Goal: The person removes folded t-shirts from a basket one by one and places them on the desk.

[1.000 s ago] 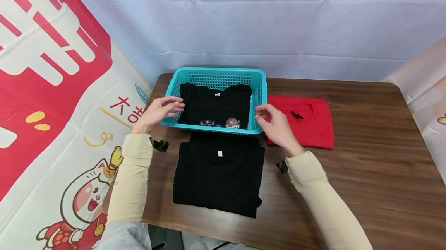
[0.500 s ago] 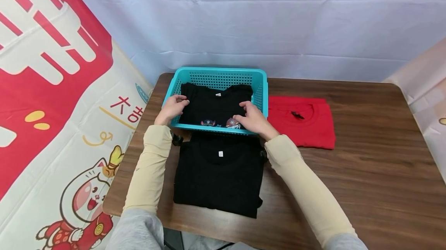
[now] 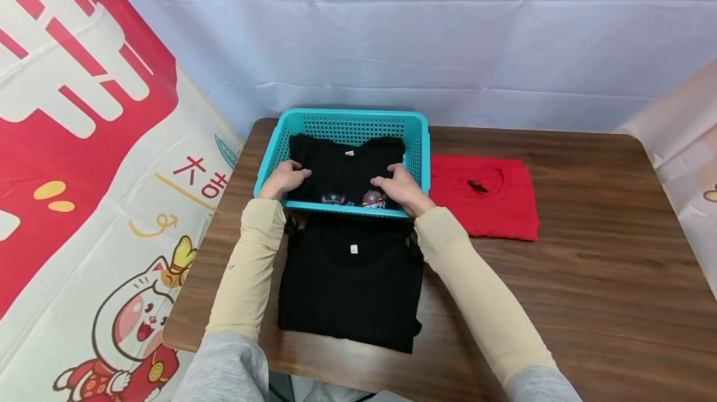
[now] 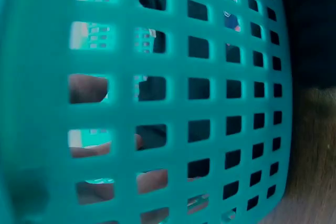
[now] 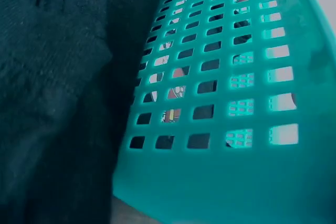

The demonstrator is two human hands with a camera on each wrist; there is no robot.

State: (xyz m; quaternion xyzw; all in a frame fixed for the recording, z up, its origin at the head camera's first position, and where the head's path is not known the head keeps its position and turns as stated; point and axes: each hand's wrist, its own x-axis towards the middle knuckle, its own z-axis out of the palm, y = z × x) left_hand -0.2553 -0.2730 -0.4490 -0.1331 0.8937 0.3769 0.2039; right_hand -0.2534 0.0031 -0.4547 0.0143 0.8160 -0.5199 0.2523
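A folded black T-shirt with small cartoon prints lies in a turquoise plastic basket. My left hand reaches into the basket's left side, its thumb stretched over the shirt's left part. At the right side, my right hand is lowered in, thumb pointing inward over the shirt near a print. The other fingers of both hands are partly hidden beside the shirt. Through the holes of the basket wall, parts of the left hand show in the left wrist view. The right wrist view shows the perforated front wall.
Another folded black T-shirt lies on the wooden table in front of the basket, under my wrists. To the basket's right is a folded red T-shirt. A white cloth hangs behind; a printed banner hangs at left.
Both hands have moved inward and down, from over the basket's side rims to the shirt's two sides. The shirts and basket look unmoved.
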